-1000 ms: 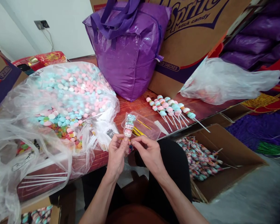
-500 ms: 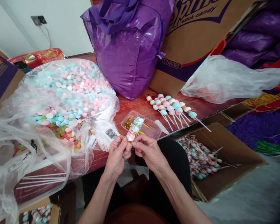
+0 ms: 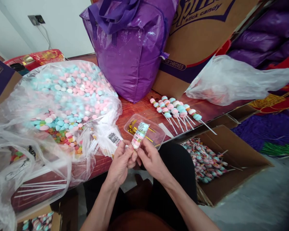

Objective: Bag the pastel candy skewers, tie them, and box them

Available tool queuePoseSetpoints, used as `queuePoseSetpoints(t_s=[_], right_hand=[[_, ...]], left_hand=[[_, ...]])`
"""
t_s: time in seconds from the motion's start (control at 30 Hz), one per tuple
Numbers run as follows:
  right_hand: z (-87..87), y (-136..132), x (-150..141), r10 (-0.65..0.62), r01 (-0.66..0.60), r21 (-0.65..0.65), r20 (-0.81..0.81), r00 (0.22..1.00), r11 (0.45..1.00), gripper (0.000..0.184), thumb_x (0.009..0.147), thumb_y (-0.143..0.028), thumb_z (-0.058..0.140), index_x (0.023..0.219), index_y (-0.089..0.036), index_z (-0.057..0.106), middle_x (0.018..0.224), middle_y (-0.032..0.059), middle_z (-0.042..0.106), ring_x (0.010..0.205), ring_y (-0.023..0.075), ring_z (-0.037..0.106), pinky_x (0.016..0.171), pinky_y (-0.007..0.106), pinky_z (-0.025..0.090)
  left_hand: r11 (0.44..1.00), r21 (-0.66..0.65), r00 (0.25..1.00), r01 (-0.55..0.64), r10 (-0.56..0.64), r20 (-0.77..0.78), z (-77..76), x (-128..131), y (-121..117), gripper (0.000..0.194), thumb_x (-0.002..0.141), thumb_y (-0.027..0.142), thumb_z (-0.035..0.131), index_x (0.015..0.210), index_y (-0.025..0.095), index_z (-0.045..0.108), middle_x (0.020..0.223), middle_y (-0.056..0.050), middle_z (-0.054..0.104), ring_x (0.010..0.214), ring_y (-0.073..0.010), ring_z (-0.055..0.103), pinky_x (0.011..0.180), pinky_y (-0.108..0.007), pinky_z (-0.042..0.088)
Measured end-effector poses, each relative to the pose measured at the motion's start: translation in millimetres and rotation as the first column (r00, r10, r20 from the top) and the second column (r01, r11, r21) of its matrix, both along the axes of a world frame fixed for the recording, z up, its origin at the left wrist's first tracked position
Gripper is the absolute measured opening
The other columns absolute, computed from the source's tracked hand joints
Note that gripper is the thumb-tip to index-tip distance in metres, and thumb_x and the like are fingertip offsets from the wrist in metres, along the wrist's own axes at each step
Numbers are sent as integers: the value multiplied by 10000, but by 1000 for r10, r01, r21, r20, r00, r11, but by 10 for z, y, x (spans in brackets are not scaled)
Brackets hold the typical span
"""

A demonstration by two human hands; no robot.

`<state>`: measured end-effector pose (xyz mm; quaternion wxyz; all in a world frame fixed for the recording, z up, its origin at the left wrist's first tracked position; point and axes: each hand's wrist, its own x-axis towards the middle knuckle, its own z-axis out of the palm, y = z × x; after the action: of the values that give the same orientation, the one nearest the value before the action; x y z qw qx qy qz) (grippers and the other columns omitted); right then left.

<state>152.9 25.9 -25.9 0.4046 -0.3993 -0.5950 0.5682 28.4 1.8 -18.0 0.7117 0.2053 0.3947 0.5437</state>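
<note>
Both hands meet at the table's front edge around a wrapped candy skewer with pink and blue marshmallows in a printed clear sleeve. My left hand is closed, its thumb and fingers pinching the sleeve's lower end. Pressed against the same end, the fingertips of my right hand are closed too. The stick and whatever lies between the fingers are hidden. Just behind the skewer, a clear plastic tray contains gold twist ties. Printed sleeves lie left of the tray.
A large clear bag of marshmallows covers the table's left side. Bare marshmallow skewers lie at right, beside a white plastic bag. A purple bag stands behind. Below right, an open carton contains wrapped skewers.
The fingers have shifted slightly around the sleeve's lower end, with my right hand edging closer to my left. The whole view has moved a little; the skewer stays held.
</note>
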Motion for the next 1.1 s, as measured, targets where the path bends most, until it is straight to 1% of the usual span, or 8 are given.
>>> queuePoseSetpoints(t_s=[0.13,0.27,0.43,0.5,0.63,0.8,0.97,1.1], right_hand=[[7,-50,-47,-95,78,144,122,988,987,91,963,-221,464,872,-221,462,735,-23,513,582,114,488,524,235,413],[58,-44,-36,-158,93,277,221,962,956,143,948,-176,453,820,-230,421,705,-21,509,600,127,495,538,242,410],[80,-55,-22,-193,72,392,279,941,917,183,975,-159,461,802,-218,470,703,-10,542,630,131,546,599,251,471],[78,-49,-12,-249,80,514,269,930,854,169,989,-130,442,874,-200,544,778,23,604,711,142,605,675,265,514],[38,-4,35,-348,-5,765,298,889,644,291,1001,-86,413,1156,-189,637,1020,102,680,913,167,675,768,270,549],[0,35,62,-408,-94,882,305,861,461,242,954,-80,541,1124,-169,689,956,99,730,860,192,682,759,304,553],[86,36,14,-394,-28,894,226,891,448,189,939,-49,535,1002,-142,687,872,102,717,816,191,665,727,299,542],[120,2,-74,-433,22,827,271,860,562,192,955,-95,485,893,-175,648,828,91,681,798,201,638,754,327,520]], left_hand=[[984,135,965,-116,144,-221,-28,49,-67,258,889,431,658,856,187,581,570,62,495,474,-55,419,452,-158,305],[963,202,897,-180,245,-368,-95,61,-127,211,864,372,701,945,177,703,783,-6,643,741,-118,596,712,-223,485],[976,-39,976,-215,213,-43,-82,14,-49,287,702,352,853,826,136,711,588,49,529,492,-30,399,479,-148,351],[969,-153,973,-194,210,91,-45,-19,6,337,601,310,916,759,126,681,575,57,521,464,-9,360,434,-126,295],[950,-235,959,-205,243,146,-13,-46,58,398,523,248,952,796,127,689,641,33,591,512,-23,469,422,-107,307],[940,-271,945,-208,264,191,-51,7,31,408,484,205,963,793,128,708,682,26,620,553,-36,528,438,-108,364],[949,-248,948,-196,247,199,31,41,-22,361,520,232,953,760,134,702,649,35,597,542,-36,512,429,-110,353],[950,-167,949,-265,287,132,68,80,-20,321,585,271,928,796,164,712,724,31,643,608,-51,560,534,-138,444]])
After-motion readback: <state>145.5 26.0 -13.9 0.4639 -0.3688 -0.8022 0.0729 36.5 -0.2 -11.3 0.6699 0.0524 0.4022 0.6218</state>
